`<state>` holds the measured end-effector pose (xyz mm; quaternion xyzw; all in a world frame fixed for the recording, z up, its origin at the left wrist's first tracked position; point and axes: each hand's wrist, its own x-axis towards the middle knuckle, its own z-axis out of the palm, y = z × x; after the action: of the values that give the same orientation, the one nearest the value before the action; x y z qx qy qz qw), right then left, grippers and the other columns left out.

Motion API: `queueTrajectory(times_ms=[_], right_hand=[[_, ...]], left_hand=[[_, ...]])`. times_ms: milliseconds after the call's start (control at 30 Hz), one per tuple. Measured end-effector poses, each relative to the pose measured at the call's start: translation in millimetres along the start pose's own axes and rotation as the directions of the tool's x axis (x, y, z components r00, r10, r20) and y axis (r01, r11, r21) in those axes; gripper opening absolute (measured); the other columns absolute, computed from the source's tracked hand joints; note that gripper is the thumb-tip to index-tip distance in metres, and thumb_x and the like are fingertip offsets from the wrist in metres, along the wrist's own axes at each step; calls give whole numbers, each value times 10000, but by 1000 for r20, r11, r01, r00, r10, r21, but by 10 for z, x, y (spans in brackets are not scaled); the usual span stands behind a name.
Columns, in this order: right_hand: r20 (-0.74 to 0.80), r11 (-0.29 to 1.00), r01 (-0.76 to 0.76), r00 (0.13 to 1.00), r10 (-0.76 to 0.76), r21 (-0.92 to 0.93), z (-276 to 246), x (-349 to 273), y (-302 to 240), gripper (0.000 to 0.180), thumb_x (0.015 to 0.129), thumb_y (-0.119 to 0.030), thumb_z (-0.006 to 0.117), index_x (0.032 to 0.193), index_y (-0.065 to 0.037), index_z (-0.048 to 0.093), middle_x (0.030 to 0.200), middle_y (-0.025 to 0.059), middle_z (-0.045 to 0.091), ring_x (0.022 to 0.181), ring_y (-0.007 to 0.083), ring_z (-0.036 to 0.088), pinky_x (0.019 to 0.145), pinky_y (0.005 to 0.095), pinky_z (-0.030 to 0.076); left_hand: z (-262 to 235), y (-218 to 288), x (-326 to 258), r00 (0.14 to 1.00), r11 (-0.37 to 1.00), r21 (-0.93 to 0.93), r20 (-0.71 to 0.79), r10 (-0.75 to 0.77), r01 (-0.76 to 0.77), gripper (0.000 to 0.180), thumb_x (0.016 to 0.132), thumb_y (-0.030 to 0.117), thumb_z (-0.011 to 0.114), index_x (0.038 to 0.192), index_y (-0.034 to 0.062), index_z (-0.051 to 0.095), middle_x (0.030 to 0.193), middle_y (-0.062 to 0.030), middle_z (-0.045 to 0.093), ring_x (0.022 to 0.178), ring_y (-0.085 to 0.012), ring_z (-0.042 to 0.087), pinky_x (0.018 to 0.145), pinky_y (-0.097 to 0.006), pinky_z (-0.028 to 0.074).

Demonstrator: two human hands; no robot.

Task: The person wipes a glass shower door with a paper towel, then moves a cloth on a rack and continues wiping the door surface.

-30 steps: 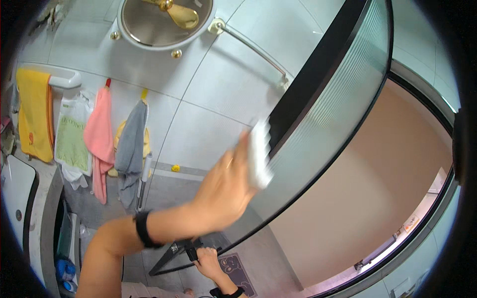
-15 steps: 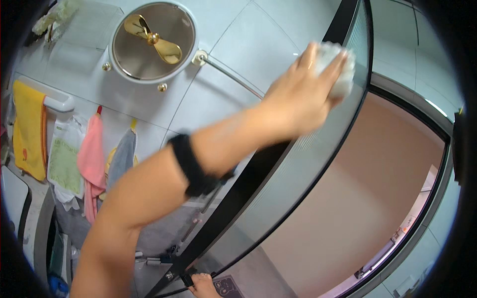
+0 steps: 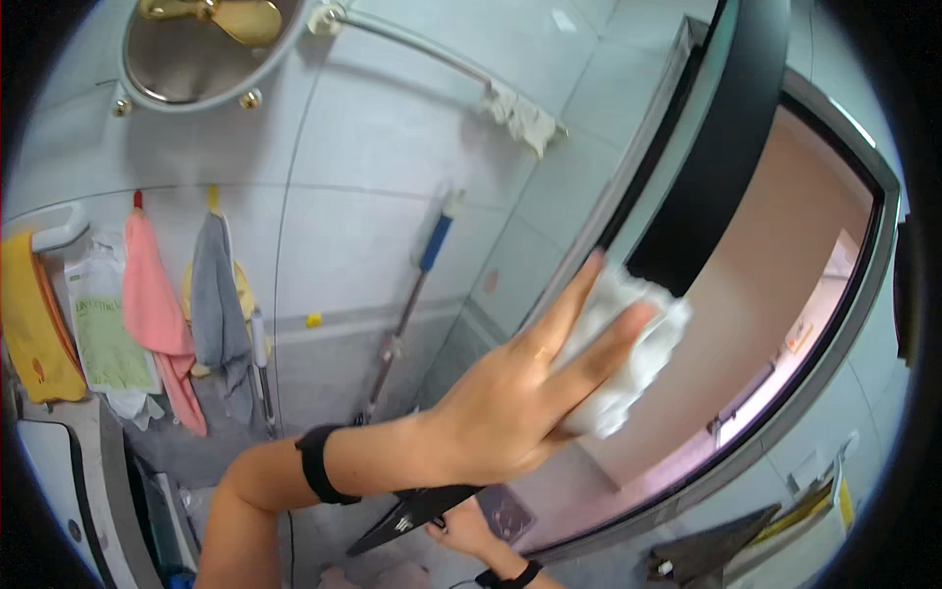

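At the flat black door (image 3: 721, 167), the left hand (image 3: 508, 404) clutches crumpled white cloth (image 3: 643, 365), the right hand (image 3: 464, 530) gripping the door

We see a grey tiled floor (image 3: 329, 528) with a dark rectangular mat (image 3: 507, 514) lying flat on it. At the left runs a grey stone-like bench (image 3: 106, 466), a glossy white basin (image 3: 44, 476) with a dark edge set into it. Above, the pale tiled wall (image 3: 368, 240) carries a round, white-framed mirror (image 3: 172, 64) and a slim metal rail (image 3: 417, 47) with a crumpled white cloth (image 3: 525, 120) over its far end. Along the wall we find a yellow towel (image 3: 34, 324) on a white plastic bar (image 3: 61, 228), then a pink towel (image 3: 157, 285) and a grey towel (image 3: 216, 304), both hanging.
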<state>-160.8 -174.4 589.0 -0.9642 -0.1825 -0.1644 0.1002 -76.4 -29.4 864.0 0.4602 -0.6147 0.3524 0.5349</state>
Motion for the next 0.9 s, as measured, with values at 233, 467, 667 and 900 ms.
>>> queueTrajectory(times_ms=[233,467,667,900], right_hand=[[86,887,-338,941,328,315,-71,-454,-85,306,645,-188,592,852,24,516,843,203,536,791,336,519,710,391,408],[-68,827,-492,848,526,272,-448,-1108,-26,306,656,-135,578,915,9,499,869,197,543,810,326,531,710,374,419],[-249,745,-595,705,664,301,-797,-1673,68,325,665,-90,565,969,-5,485,891,193,549,826,318,541,709,359,428],[-393,497,-746,336,856,444,-1317,-2067,-6,520,673,-4,529,1164,-29,360,1036,199,510,933,272,530,778,331,423]], left_hand=[[551,417,-1141,960,930,-240,102,-262,279,712,665,191,636,1280,152,279,1278,-290,179,1015,-372,449,813,-354,400],[1242,896,-1444,926,829,-418,236,-294,370,528,762,119,538,1243,69,326,1310,-235,153,1147,-357,314,914,-379,301],[1746,1123,-1293,854,746,-441,394,-339,499,484,772,90,488,1229,50,333,1298,-219,211,1149,-346,314,927,-361,288],[2136,1031,-1181,299,249,-199,825,-479,948,329,835,175,436,1106,-9,417,1021,-121,513,844,-172,518,753,-293,406]])
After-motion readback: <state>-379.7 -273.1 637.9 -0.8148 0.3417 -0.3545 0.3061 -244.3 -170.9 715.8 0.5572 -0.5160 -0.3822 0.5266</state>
